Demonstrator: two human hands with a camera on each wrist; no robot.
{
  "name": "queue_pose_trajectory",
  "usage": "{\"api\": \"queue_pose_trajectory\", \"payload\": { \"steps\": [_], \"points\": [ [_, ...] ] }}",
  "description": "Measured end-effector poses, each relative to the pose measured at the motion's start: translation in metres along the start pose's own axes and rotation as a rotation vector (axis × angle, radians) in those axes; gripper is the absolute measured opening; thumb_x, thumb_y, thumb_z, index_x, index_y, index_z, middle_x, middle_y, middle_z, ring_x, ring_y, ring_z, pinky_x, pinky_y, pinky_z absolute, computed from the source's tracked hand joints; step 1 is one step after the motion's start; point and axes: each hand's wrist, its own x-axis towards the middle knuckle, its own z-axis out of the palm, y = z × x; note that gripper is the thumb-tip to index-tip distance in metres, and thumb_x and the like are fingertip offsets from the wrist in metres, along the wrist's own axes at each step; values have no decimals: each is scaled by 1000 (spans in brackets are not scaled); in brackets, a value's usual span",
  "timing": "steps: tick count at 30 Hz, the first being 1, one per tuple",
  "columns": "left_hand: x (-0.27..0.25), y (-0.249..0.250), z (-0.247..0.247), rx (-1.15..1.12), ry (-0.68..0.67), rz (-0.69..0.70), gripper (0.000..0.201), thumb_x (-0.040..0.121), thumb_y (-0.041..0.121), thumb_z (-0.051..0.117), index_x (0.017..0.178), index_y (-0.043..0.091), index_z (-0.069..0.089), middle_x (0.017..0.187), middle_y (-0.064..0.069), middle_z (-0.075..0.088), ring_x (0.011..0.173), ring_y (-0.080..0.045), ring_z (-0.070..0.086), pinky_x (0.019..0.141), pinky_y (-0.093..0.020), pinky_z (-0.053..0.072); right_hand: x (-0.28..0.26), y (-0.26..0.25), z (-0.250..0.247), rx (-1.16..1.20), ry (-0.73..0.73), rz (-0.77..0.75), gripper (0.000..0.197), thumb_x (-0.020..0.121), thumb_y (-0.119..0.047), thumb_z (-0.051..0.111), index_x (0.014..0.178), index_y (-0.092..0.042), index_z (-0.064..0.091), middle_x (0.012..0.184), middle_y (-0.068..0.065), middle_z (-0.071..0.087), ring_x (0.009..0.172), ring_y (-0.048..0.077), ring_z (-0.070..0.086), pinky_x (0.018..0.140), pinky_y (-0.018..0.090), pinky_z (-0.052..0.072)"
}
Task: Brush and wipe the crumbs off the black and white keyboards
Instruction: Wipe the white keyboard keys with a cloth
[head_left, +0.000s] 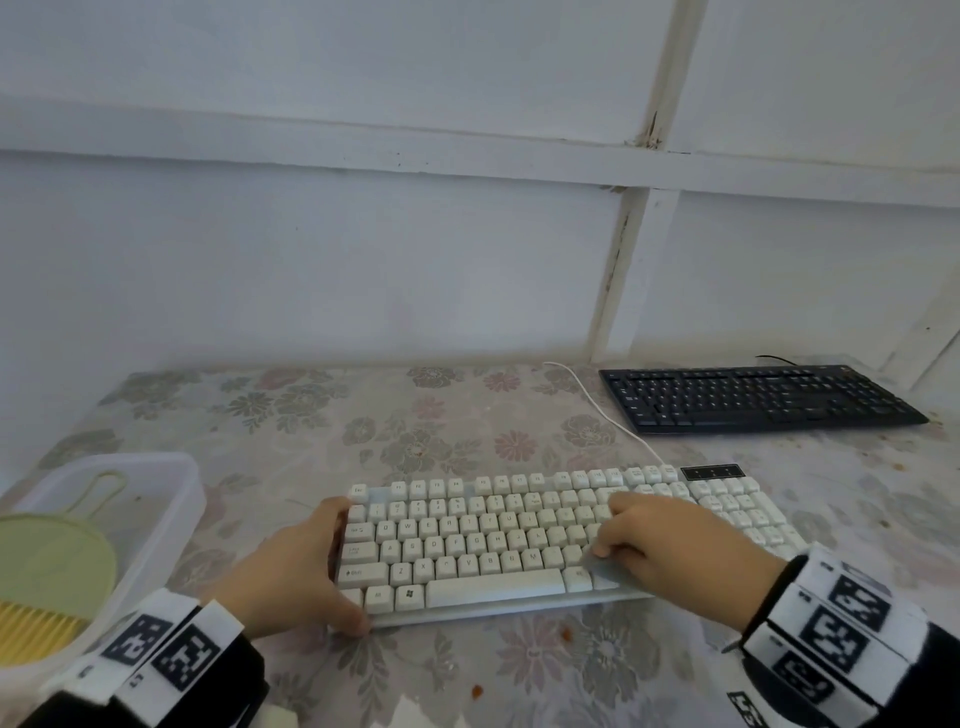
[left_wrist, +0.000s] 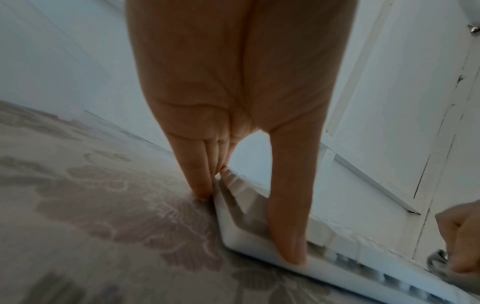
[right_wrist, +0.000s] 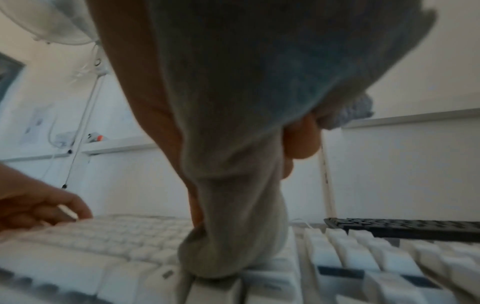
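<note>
The white keyboard (head_left: 519, 540) lies in front of me on the flowered tablecloth. My left hand (head_left: 343, 566) braces its left end. In the left wrist view the fingers (left_wrist: 200, 181) are straight against the side and the thumb (left_wrist: 288, 236) presses on the front rim. My right hand (head_left: 613, 525) rests on the keys right of the middle. It grips a grey cloth (right_wrist: 233, 185), which is bunched over the fingers and pressed onto the keys. The black keyboard (head_left: 758, 397) lies at the back right, away from both hands.
A white plastic tub (head_left: 176, 499) stands at the left and holds a green brush (head_left: 47, 571) with yellow bristles. The white cable (head_left: 608, 415) runs back from the white keyboard. Orange crumbs (head_left: 565, 633) dot the cloth near the front. A wall closes the back.
</note>
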Motion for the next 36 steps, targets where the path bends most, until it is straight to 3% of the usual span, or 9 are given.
{"api": "queue_pose_trajectory", "payload": {
  "steps": [4, 9, 14, 23, 27, 29, 31, 33, 36],
  "points": [
    [-1, 3, 0, 11, 2, -6, 103, 37, 35, 82, 124, 40, 27, 114, 20, 59, 105, -3, 59, 97, -30, 48, -2, 9, -6, 46, 47, 6, 28, 94, -44, 49, 93, -28, 72, 74, -15, 40, 64, 1, 42, 55, 13, 31],
    [-3, 5, -1, 20, 3, -18, 104, 40, 32, 84, 126, 39, 26, 114, 20, 58, 104, -3, 58, 97, -29, 47, -3, -3, 5, 42, 33, -54, 28, 98, -39, 43, 115, -38, 65, 85, -11, 44, 78, 7, 48, 58, 15, 30],
    [-3, 5, -1, 11, -1, -18, 101, 42, 29, 85, 124, 39, 26, 115, 20, 58, 105, -4, 58, 98, -29, 46, -15, 27, 2, -32, 5, 77, 33, 96, -46, 44, 102, -29, 71, 76, -15, 37, 63, 1, 39, 53, 14, 29],
    [-3, 4, -1, 3, -11, -18, 106, 35, 37, 82, 125, 39, 27, 115, 18, 59, 106, -4, 58, 99, -31, 46, -18, 37, 4, -21, 58, 103, 27, 95, -47, 45, 107, -38, 68, 80, -14, 40, 68, 1, 38, 58, 16, 33],
    [-2, 2, 0, -9, -15, -18, 109, 33, 38, 82, 126, 38, 28, 117, 17, 59, 107, -5, 59, 100, -33, 46, -27, 50, 8, -211, -5, 184, 27, 95, -24, 51, 113, -40, 63, 81, -16, 33, 81, 8, 37, 52, 18, 24],
    [-1, 1, 0, -10, -13, -17, 107, 33, 37, 83, 124, 40, 28, 116, 18, 60, 107, -5, 59, 99, -33, 47, -28, 46, 6, -301, -72, 185, 37, 93, -12, 51, 118, -38, 60, 97, -13, 37, 88, 12, 36, 55, 23, 28],
    [-2, 1, 0, -14, -14, -16, 105, 34, 36, 83, 123, 41, 27, 115, 19, 59, 106, -4, 59, 99, -33, 47, -26, 37, 3, -401, -139, 173, 43, 89, -1, 51, 119, -31, 60, 119, -5, 40, 101, 17, 41, 50, 23, 24],
    [-1, 0, 0, -24, -13, -13, 106, 34, 35, 84, 123, 41, 28, 116, 19, 59, 107, -4, 59, 100, -33, 46, -21, 35, -1, -454, -156, 160, 37, 89, -1, 51, 117, -24, 61, 126, -3, 39, 107, 20, 42, 48, 23, 21],
    [-1, 0, 0, -24, -17, -21, 105, 35, 35, 85, 122, 42, 26, 117, 19, 58, 108, -4, 58, 101, -32, 46, -14, 44, -9, -422, -114, 156, 20, 93, -12, 51, 101, -23, 66, 111, -5, 44, 98, 17, 44, 62, 25, 39]
  ]
}}
